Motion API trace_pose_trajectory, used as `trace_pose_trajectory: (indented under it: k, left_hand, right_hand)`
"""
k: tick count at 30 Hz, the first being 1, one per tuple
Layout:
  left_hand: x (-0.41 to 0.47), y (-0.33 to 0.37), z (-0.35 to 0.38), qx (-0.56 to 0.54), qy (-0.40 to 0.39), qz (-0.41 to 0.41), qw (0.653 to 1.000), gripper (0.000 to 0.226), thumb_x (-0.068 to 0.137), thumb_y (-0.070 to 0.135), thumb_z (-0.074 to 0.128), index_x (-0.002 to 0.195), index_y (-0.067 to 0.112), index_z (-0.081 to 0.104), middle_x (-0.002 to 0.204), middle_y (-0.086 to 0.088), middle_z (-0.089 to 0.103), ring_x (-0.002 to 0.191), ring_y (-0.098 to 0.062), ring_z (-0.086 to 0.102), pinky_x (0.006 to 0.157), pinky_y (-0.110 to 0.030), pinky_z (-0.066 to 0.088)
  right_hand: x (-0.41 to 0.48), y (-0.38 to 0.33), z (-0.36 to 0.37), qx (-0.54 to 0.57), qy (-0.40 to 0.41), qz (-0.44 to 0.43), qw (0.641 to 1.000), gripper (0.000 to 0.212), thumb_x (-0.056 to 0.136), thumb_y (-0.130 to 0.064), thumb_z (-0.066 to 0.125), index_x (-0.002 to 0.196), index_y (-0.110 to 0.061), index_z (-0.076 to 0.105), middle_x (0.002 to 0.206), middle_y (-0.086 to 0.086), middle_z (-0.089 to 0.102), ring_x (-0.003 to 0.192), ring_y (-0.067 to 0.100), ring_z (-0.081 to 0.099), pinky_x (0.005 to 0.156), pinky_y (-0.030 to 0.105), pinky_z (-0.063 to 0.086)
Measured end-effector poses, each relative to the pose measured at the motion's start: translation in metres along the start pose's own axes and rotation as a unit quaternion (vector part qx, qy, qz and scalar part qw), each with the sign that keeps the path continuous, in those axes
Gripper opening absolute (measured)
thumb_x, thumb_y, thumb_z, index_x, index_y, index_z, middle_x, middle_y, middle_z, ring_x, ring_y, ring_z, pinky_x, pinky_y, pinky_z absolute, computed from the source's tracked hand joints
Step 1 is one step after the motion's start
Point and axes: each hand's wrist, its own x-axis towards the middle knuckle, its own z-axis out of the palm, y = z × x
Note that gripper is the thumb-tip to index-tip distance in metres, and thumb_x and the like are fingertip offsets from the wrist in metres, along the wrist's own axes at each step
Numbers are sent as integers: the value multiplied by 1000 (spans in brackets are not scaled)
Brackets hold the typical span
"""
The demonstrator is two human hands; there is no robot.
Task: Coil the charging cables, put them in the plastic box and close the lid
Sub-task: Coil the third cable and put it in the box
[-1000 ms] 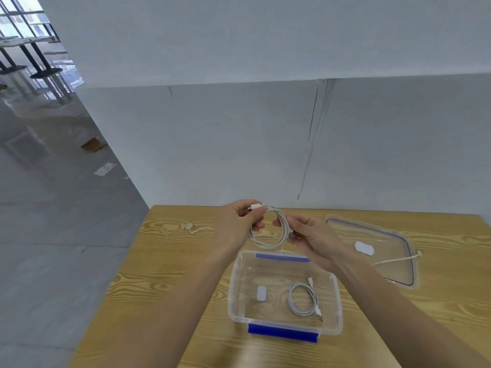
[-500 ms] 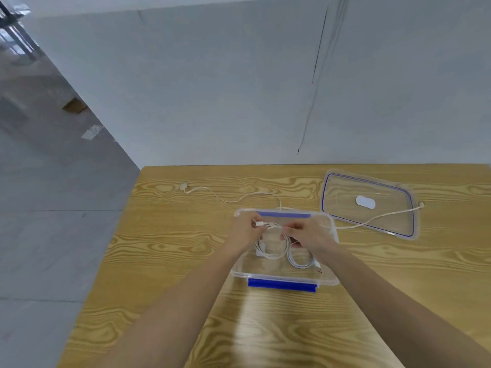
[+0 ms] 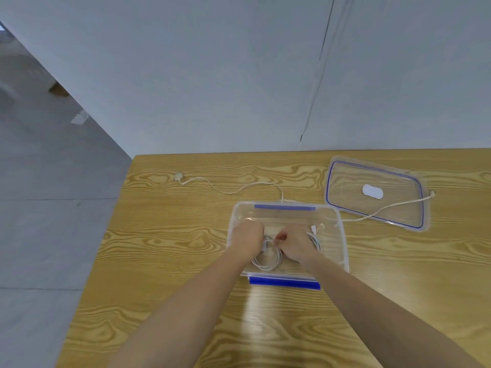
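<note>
A clear plastic box [image 3: 288, 208] with blue clips sits open on the wooden table. Both my hands are inside it. My left hand [image 3: 247, 239] and my right hand [image 3: 293, 245] pinch a coiled white cable [image 3: 267, 262] low over the box floor. A second coiled white cable [image 3: 316, 239] lies in the box, partly hidden behind my right hand. A long uncoiled white cable [image 3: 225, 191] trails across the table behind the box and over the clear lid [image 3: 345, 181], which lies flat at the right.
The wooden table [image 3: 172, 248] stands against a pale wall; its left edge drops to a grey floor. The loose cable's plug [image 3: 177, 177] lies near the table's far left corner.
Both hands have carried the coiled cable down from above the box to its inside, near the floor. The camera has tilted downward.
</note>
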Motion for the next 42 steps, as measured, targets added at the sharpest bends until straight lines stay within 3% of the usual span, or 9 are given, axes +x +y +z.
trace_pose_trajectory:
  k: [5,11,19,25,29,34,42]
  left_hand:
    - [-1,1,0,86,-6,31,996,13,85,2,51,89,4,64,99,-18,66,98,-33,59,76,-38,46]
    - [-9,-1,-4,114,-6,62,992,15,88,11,51,94,5,64,101,-17,65,95,-33,59,72,-37,44]
    - [-24,-8,-41,5,112,62,992,26,93,15,41,77,7,59,81,-11,64,75,-30,62,62,-36,49]
    - [-28,-20,-77,-30,266,81,960,26,94,19,41,98,10,65,95,-5,65,88,-25,61,70,-35,50]
    - [-23,-29,-93,-32,327,79,941,28,94,19,45,114,12,62,112,-6,63,103,-25,58,78,-36,49]
    - [-5,-50,-101,19,302,51,952,29,94,19,43,117,10,59,118,-8,59,110,-26,53,87,-38,47]
    - [27,-106,-94,70,239,-18,968,34,93,14,43,125,12,52,128,-9,51,122,-27,44,98,-39,39]
  right_hand:
    - [0,-2,2,-86,-16,-11,996,18,86,-15,55,76,-9,69,84,9,67,79,24,63,66,31,47]
    - [1,-4,1,-126,-42,-5,991,23,87,-19,52,64,-16,57,74,5,61,75,24,62,65,31,48]
    - [-13,-14,-33,-109,-27,-53,992,25,87,-18,44,65,-10,52,64,5,52,62,20,49,61,33,39]
    - [-23,-59,-63,-211,104,-171,957,24,89,-19,41,73,-9,56,70,3,56,67,25,54,57,32,36]
    - [-13,-85,-71,-275,196,-255,906,28,89,-24,46,100,-7,66,93,10,65,89,31,58,73,36,39]
    - [11,-106,-68,-329,190,-274,883,35,89,-29,46,115,-9,60,110,11,62,107,31,53,87,41,37]
    - [60,-119,-37,-413,136,-252,865,39,92,-32,38,122,-12,52,120,7,56,114,27,48,93,40,35]
